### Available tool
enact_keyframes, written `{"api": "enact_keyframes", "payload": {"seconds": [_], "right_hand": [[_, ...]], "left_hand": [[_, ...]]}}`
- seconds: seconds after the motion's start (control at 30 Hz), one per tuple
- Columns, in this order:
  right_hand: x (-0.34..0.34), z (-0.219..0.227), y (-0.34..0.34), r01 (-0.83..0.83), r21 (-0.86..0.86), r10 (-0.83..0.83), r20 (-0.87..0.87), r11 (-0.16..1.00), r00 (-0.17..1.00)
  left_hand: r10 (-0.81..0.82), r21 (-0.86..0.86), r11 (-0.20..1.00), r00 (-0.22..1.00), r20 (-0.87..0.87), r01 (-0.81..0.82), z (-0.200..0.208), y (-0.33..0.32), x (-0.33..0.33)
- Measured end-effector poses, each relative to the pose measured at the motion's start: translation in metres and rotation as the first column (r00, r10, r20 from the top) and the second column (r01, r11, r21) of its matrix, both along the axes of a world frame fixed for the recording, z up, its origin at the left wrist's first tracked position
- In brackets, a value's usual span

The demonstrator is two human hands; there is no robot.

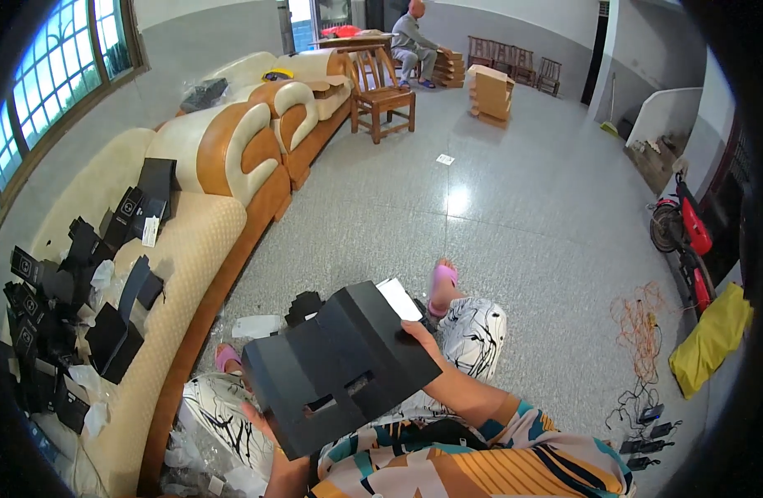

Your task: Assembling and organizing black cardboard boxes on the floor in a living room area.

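In front of my lap is a folded black cardboard insert [340, 349] with creases and two rectangular cut-outs near its lower edge. My right hand [423, 339] grips its right edge, thumb on top and the other fingers hidden beneath. At the lower left edge, my left hand [261, 423] holds the sheet; most of that hand is behind the card. Beyond the insert, a white card [399, 299] and a small black cardboard piece [303, 307] lie lower down, partly covered. A clear plastic wrapper [257, 326] is beside them.
A cream sofa [207, 220] on the left carries several black boxes [116, 340] and plastic bags. Farther off are a wooden chair [381, 98], stacked brown cartons [491, 93] and a seated person [412, 41]. On the right are orange cable [638, 328], black adapters [647, 444] and a red scooter [692, 228].
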State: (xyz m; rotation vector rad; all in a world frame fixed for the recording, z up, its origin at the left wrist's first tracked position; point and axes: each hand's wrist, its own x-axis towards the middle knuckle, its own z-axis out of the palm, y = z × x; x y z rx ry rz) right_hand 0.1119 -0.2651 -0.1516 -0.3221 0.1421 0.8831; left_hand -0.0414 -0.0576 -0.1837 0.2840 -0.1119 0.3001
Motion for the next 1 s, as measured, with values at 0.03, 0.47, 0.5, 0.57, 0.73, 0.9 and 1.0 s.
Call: {"api": "enact_keyframes", "payload": {"seconds": [0.03, 0.47, 0.5, 0.57, 0.73, 0.9, 1.0], "right_hand": [[0.003, 0.002, 0.0, -0.012, -0.012, 0.012, -0.005, 1.0, 1.0], [0.017, 0.015, -0.017, 0.06, -0.368, 0.11, 0.425, 0.928, 0.898], [0.016, 0.016, -0.016, 0.066, -0.368, 0.105, 0.425, 0.927, 0.899], [0.015, 0.017, -0.014, 0.137, -0.487, 0.197, 0.572, 0.863, 0.796], [0.026, -0.005, -0.013, 0.447, -0.558, 0.224, 0.764, 0.699, 0.605], [0.025, -0.023, -0.02, 0.833, -0.456, 0.465, 0.838, 0.313, 0.285], [0.025, -0.027, -0.014, 0.953, -0.287, 0.614, 0.77, 0.094, 0.171]], "left_hand": [[0.001, 0.001, 1.0, 1.0, 0.008, -0.001, 0.011, -0.003, 0.002], [0.098, 0.114, 0.991, 0.949, -0.3, -0.066, -0.004, 0.013, -0.025], [0.071, 0.077, 0.996, 0.942, -0.329, -0.048, -0.002, 0.013, -0.025], [0.212, 0.223, 0.965, 0.909, -0.36, -0.137, -0.003, 0.021, -0.021], [0.651, 0.682, 0.678, 0.655, -0.384, -0.274, 0.017, 0.034, -0.017], [0.896, 0.962, -0.273, 0.37, 0.248, 0.016, -0.007, 0.065, -0.022], [0.903, 0.934, -0.34, 0.316, 0.291, 0.108, 0.016, 0.045, -0.012]]}}
